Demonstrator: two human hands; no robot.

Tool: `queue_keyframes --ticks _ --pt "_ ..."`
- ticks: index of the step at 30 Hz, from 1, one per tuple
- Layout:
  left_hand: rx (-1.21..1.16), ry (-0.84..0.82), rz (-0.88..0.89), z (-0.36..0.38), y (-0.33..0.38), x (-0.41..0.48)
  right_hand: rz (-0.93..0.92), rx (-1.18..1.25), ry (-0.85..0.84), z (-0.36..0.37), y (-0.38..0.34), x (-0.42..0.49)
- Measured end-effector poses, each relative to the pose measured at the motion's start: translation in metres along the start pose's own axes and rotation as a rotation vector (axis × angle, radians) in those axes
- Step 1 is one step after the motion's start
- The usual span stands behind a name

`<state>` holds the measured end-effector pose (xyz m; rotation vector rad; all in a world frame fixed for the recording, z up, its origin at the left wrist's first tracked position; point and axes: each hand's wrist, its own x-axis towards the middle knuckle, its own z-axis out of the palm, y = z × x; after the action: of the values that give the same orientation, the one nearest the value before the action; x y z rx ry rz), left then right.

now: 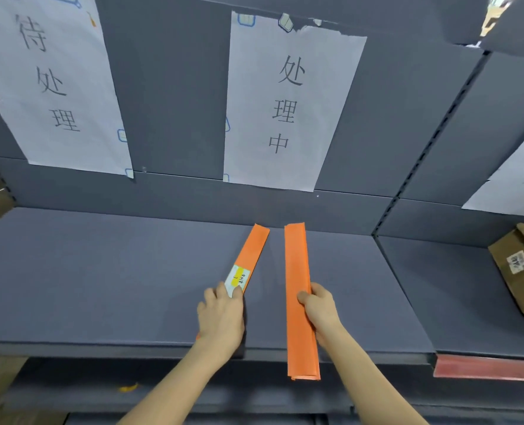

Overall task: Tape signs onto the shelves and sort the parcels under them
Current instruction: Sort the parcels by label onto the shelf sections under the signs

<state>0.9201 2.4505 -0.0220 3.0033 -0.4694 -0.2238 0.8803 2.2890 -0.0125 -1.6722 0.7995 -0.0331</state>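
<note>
Two long, flat orange parcels stand on edge over the grey shelf (101, 271), below the middle white sign (288, 111). My left hand (222, 314) grips the near end of the left orange parcel (251, 250), which carries a white and yellow label and leans toward the back wall. My right hand (319, 308) grips the right orange parcel (297, 271) around its middle; its near end sticks out past the shelf's front edge. A second white sign (55, 87) is taped up at the left, and a third sign (518, 185) shows partly at the right.
A brown paper parcel (521, 271) with a label lies on the neighbouring shelf bay at the right. A perforated upright post (420, 161) divides the two bays. A red price strip (488, 368) runs along the right bay's front edge. Lower shelves show beneath.
</note>
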Motion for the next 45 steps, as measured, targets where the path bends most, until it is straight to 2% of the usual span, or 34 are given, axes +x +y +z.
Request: queue_keyframes --ticks 6,18,27,32,38,40,42,45 --pt "0.005 0.021 -0.102 0.0 -0.044 -0.006 -0.12 -0.122 -0.029 0.029 -0.004 -0.004" --pt "-0.077 0.125 -0.178 -0.002 -0.083 -0.007 -0.067 -0.103 0.035 0.036 0.0 -0.009" --pt "-0.14 0.192 -0.168 0.001 -0.088 -0.002 -0.102 -0.154 0.055 0.04 -0.002 -0.013" --pt "-0.074 0.191 -0.151 0.002 -0.092 0.002 -0.085 -0.148 0.036 0.039 -0.005 -0.015" --pt "-0.1 0.185 -0.1 -0.007 -0.086 0.001 -0.042 0.007 0.017 0.037 -0.014 -0.016" --pt "-0.169 0.196 -0.042 -0.013 -0.076 0.003 -0.021 0.096 -0.015 0.04 -0.017 -0.018" --pt "-0.419 0.18 0.033 -0.019 -0.06 0.006 -0.011 0.189 -0.056 0.043 -0.021 -0.021" --pt "-0.846 -0.02 0.072 -0.029 -0.03 0.007 -0.029 0.304 -0.095 0.047 -0.027 -0.025"
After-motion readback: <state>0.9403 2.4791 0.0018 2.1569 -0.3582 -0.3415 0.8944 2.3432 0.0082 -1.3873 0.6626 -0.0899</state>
